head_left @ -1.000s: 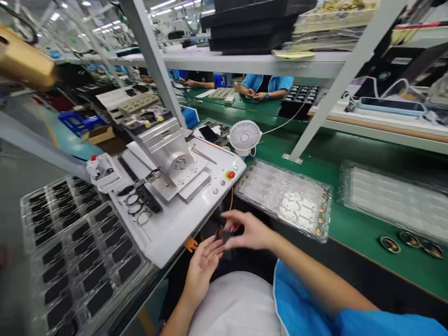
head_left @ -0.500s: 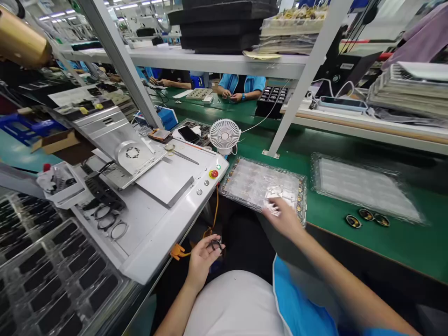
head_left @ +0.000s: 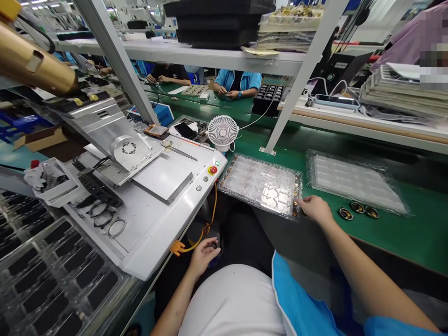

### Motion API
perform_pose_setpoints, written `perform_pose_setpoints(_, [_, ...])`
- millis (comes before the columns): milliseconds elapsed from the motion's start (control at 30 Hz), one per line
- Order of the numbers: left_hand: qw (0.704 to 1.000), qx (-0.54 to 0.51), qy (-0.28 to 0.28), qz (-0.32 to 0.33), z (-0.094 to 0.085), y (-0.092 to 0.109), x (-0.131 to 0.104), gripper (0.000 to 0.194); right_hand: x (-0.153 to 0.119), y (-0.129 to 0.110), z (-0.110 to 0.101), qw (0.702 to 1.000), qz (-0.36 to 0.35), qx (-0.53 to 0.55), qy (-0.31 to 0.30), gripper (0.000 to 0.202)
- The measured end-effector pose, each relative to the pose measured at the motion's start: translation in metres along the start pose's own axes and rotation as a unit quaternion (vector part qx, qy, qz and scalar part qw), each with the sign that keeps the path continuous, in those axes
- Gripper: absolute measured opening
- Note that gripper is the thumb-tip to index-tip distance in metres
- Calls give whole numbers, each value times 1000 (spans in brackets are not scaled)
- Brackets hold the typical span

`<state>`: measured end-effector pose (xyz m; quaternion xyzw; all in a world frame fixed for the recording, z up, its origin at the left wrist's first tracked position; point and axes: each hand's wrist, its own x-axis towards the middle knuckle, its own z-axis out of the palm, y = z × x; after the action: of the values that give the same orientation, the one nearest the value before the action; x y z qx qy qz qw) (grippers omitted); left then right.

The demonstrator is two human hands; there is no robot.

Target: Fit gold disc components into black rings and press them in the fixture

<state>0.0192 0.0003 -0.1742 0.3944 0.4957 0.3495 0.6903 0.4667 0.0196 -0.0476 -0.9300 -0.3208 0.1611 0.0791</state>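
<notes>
Low in front of my lap, my left hand [head_left: 205,256] pinches a small dark ring-shaped part [head_left: 214,244] between thumb and fingers; much of it is hidden. My right hand [head_left: 318,210] is at the near right edge of a clear plastic tray [head_left: 259,185], its fingers closed on the rim. Round gold-and-black parts show along that tray's right side, under a translucent cover. To the right of this hand, three loose round parts, one of them a dark-rimmed part [head_left: 346,213], lie on the green bench [head_left: 381,238].
A second clear tray [head_left: 357,182] lies at the right. Left stands a white machine [head_left: 168,205] with a red button [head_left: 212,170], metal fixture [head_left: 128,147] and several loose rings [head_left: 117,227]. A small white fan [head_left: 223,130] and a shelf post [head_left: 296,79] rise behind the trays.
My right hand has moved right, from over the near tray's surface to its right edge. My left hand has turned slightly and still holds the ring-shaped part. The view has shifted a little.
</notes>
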Motion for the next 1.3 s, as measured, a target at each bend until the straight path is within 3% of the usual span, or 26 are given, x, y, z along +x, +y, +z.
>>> perform_pose_setpoints(200, [1000, 10, 3, 4, -5, 0, -3, 57, 10, -3, -8, 997, -4, 73, -8, 26])
perform_pose_setpoints(333, [1000, 11, 5, 4, -6, 1, -5, 58, 6, -6, -12, 980, 24, 198, -13, 22])
perform_pose_setpoints(500, [1000, 12, 3, 5, -5, 3, -5, 58, -9, -10, -3, 907, 59, 415, -41, 20])
perform_pose_setpoints(633, [1000, 10, 0, -5, -4, 3, -5, 60, -14, -14, 2, 855, 76, 511, -50, 23])
perform_pose_setpoints(967, [1000, 12, 13, 1, -3, 8, -7, 60, -21, -26, 10, 791, 106, 602, -28, 36])
perform_pose_setpoints(1100, [1000, 18, 11, 1, -2, 9, -5, 60, -14, -27, 2, 773, 131, 617, -69, 36])
perform_pose_setpoints(1300, [999, 29, 7, -20, -2, 5, -8, 64, 0, -27, -8, 775, 142, 596, -156, 21])
